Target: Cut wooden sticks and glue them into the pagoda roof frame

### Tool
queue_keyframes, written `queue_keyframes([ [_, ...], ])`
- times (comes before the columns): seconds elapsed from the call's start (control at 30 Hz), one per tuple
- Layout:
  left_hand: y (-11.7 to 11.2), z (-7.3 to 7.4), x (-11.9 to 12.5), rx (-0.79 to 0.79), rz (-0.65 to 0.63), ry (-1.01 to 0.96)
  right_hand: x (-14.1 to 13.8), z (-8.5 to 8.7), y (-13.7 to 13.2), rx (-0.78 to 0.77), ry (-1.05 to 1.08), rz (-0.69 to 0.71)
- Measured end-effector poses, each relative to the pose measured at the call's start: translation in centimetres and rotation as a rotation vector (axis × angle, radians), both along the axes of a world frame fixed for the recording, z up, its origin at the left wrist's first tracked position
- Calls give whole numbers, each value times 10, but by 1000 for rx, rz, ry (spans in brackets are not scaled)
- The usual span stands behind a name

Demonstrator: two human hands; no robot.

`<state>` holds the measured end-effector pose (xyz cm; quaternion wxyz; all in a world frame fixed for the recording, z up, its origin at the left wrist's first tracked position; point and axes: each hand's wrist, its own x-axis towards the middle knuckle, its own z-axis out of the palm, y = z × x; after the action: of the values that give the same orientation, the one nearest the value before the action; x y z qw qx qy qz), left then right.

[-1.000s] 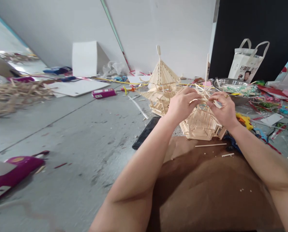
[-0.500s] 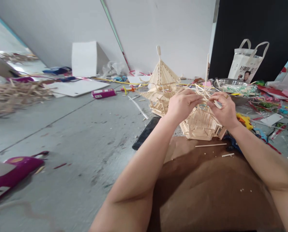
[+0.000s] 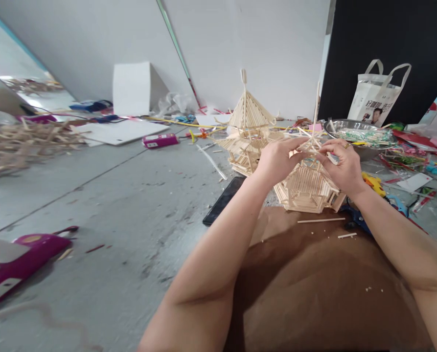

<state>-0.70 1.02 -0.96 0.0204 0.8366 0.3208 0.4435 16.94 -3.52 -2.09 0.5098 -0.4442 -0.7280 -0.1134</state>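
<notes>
A small pavilion model point(image 3: 306, 188) built of thin wooden sticks stands before me, with a tall stick point(image 3: 316, 110) rising from its top. My left hand point(image 3: 280, 159) is at the left of its upper frame, thumb and fingers closed in a pinch. From the right, my right hand point(image 3: 342, 164) pinches at the same height. A thin wooden stick point(image 3: 310, 153) runs between the fingertips, close against the frame; the fingers partly hide its ends. Behind my left hand stands a similar model with a pointed roof point(image 3: 248, 115).
A phone point(image 3: 223, 200) lies left of the model. Loose sticks point(image 3: 321, 220) rest on brown material in front. To the right are blue-handled pliers point(image 3: 357, 217), a yellow tool point(image 3: 373, 185) and a metal bowl point(image 3: 361, 139). Purple power strips point(image 3: 23, 261) lie to the left.
The view has shifted slightly, so everything sits a little further right. Both hands stay at the model's upper frame, with only small finger movements.
</notes>
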Motion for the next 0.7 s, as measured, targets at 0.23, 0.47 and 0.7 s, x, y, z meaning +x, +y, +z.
queue_keyframes([
  [0.23,0,0,-1,-76,-44,-93,0,1,0,-13,4,4],
  [0.47,-5,1,1,-65,-22,-94,1,0,2,35,-28,4],
  [0.7,-1,0,-1,70,15,-12,2,-1,2,56,-39,11],
])
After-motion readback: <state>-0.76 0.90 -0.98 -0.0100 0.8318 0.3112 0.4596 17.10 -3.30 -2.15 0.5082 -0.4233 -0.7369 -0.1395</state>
